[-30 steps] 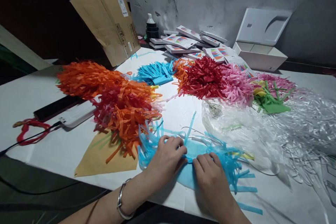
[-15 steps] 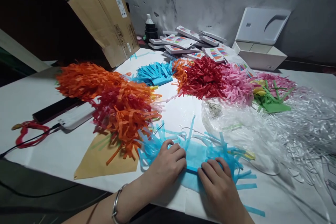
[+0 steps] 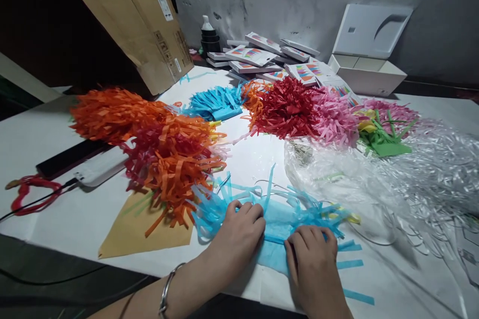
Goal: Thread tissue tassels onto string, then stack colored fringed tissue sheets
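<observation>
A light blue fringed paper piece (image 3: 279, 217) lies flat near the table's front edge, its cut strips fanning out to both sides. My left hand (image 3: 239, 234), with a metal bangle on the wrist, has its fingers curled and pressed onto the paper's left part. My right hand (image 3: 312, 264) pinches the blue paper's lower fold just to the right. The two hands sit close together with a narrow gap between them.
Orange and red fringe piles (image 3: 164, 144), a blue pile (image 3: 215, 102) and red and pink piles (image 3: 303, 109) cover the white table (image 3: 45, 134). Clear plastic wrap (image 3: 404, 179) lies right. A cardboard box (image 3: 93, 35), booklets (image 3: 262, 57) and a white box (image 3: 366, 65) stand behind.
My right hand has slid right and toward me along the blue paper, widening the gap between the hands. The left hand stays pressed on it. The view has shifted slightly.
</observation>
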A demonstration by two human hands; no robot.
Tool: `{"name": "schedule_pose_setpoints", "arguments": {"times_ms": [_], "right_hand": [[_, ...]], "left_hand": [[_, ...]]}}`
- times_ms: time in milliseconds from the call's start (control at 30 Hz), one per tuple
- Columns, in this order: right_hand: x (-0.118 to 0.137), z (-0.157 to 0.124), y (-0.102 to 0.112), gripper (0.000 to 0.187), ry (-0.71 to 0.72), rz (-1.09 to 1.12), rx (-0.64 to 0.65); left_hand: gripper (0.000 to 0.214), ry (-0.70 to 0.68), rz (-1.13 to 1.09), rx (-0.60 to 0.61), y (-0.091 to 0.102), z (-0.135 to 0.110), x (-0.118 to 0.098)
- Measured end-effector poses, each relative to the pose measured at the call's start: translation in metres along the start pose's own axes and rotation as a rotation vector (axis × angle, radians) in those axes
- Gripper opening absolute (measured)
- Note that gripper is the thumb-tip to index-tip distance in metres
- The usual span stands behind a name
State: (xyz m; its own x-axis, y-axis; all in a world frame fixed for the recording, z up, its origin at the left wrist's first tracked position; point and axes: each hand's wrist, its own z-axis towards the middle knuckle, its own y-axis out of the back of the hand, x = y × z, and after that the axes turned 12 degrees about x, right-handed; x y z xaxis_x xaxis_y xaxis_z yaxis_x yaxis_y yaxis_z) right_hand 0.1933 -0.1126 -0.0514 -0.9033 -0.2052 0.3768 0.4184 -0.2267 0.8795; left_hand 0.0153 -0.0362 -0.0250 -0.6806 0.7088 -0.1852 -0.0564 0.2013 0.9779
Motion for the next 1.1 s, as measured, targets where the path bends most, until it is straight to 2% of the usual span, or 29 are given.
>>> {"name": "schedule_pose_setpoints", "arguments": {"times_ms": [67, 167, 267, 400, 500, 567, 600, 667, 767, 900, 1000, 1100], "right_hand": [[0.0, 0.0, 0.0, 0.023, 0.01, 0.024, 0.002], [0.0, 0.0, -0.002, 0.029, 0.102, 0.076, 0.0], [0.001, 0.002, -0.003, 0.027, 0.189, 0.031, 0.03], [0.003, 0.011, -0.005, 0.025, 0.263, -0.116, 0.086], [0.001, 0.019, -0.004, 0.028, 0.282, -0.091, 0.074], [-0.001, 0.025, 0.0, 0.027, 0.259, -0.003, 0.028], [-0.003, 0.028, 0.003, 0.025, 0.242, 0.038, -0.004], [-0.006, 0.035, 0.01, 0.02, 0.204, 0.087, -0.067], [-0.014, 0.043, 0.025, 0.017, 0.196, 0.081, -0.123], [-0.038, 0.052, 0.051, 0.012, 0.18, 0.008, -0.222], [-0.07, 0.056, 0.08, 0.013, 0.118, -0.049, -0.345], [-0.1, 0.055, 0.112, 0.013, 0.083, -0.287, -0.509]], "left_hand": [[0.011, -0.104, 0.046, -0.032, -0.004, 0.0, 0.003], [0.012, -0.233, 0.126, -0.074, -0.008, 0.001, 0.005], [0.016, -0.248, 0.162, -0.097, -0.008, 0.005, 0.005], [0.015, -0.219, 0.084, -0.157, -0.005, 0.005, 0.002], [0.016, -0.369, 0.064, -0.237, -0.003, 0.0, -0.002], [0.015, -0.481, 0.062, -0.223, -0.005, -0.003, -0.004], [0.012, -0.491, 0.057, -0.207, -0.006, -0.004, -0.004], [0.013, -0.425, 0.034, -0.179, -0.009, -0.003, -0.005], [0.043, -0.261, -0.001, -0.106, -0.012, -0.002, -0.002], [0.062, -0.117, -0.034, -0.012, -0.02, -0.001, 0.007], [0.066, -0.037, -0.026, -0.024, -0.026, -0.002, 0.021], [0.06, 0.061, 0.023, -0.058, -0.02, -0.009, 0.036]]}}
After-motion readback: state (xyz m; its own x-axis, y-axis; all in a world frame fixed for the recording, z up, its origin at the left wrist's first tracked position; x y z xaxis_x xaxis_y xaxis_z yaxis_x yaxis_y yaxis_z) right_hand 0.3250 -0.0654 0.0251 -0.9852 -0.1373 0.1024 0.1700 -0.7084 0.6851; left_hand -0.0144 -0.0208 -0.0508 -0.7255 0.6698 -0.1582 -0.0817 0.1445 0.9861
